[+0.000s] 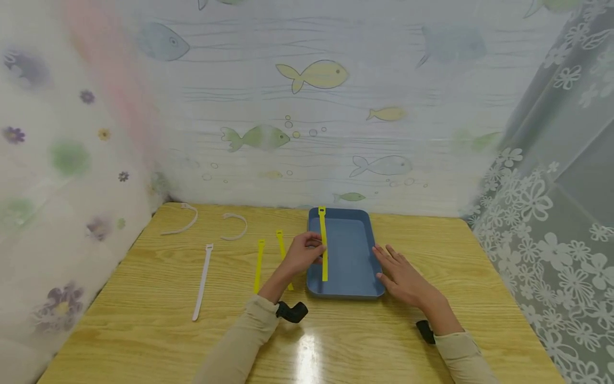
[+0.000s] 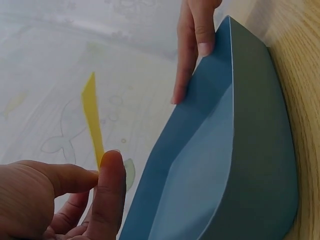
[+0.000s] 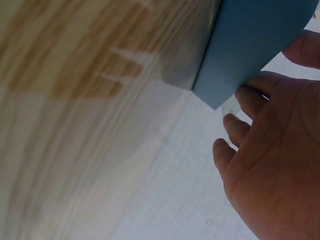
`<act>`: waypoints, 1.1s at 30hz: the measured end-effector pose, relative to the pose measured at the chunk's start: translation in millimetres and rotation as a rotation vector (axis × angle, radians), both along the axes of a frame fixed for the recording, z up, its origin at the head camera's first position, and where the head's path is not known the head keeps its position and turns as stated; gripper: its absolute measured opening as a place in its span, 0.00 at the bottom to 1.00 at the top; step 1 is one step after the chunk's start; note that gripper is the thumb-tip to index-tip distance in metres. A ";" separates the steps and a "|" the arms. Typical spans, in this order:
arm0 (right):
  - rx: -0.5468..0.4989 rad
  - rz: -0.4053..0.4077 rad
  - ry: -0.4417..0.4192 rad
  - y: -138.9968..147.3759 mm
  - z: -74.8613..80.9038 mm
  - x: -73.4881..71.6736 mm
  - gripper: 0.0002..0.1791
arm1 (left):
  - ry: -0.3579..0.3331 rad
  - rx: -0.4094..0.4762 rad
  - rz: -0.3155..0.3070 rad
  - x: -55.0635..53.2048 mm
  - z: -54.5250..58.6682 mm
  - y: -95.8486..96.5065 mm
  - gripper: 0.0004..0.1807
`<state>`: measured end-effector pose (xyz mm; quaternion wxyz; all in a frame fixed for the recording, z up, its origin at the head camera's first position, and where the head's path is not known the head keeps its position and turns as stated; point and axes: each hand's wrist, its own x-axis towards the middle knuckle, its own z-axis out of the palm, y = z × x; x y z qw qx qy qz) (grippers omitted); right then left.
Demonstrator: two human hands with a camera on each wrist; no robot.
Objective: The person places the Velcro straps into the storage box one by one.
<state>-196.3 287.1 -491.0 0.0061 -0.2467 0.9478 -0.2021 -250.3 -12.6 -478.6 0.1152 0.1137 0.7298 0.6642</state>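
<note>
A person's left hand point(image 1: 299, 253) is pinching a yellow strap point(image 1: 324, 269) upright on the page of view, over the left part of a blue tray point(image 1: 350, 256). The right hand point(image 1: 405, 278) is holding nothing — its extended fingers are resting along the tray's right rim. Two more yellow straps point(image 1: 259, 265) and three white straps point(image 1: 202, 282) are lying leftward on the surface point(image 1: 374, 352). Placing seems to be under way — the next move likely calls for lowering, then releasing.
</note>
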 end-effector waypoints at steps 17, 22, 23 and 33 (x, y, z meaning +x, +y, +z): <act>0.003 0.007 0.006 1.6 -2.3 -3.9 0.34 | -0.031 0.014 -0.028 -8.6 -0.2 7.9 0.18; -0.002 0.012 0.029 2.1 -3.1 -3.2 0.34 | -0.040 -0.004 -0.033 -13.4 -1.2 11.5 0.19; -0.003 0.013 0.032 2.1 -3.2 -3.2 0.34 | -0.046 -0.011 -0.032 -14.6 -1.7 12.3 0.19; -0.001 0.011 0.026 0.6 -3.7 -3.1 0.33 | -0.041 -0.089 -0.030 -21.7 -9.1 19.1 0.21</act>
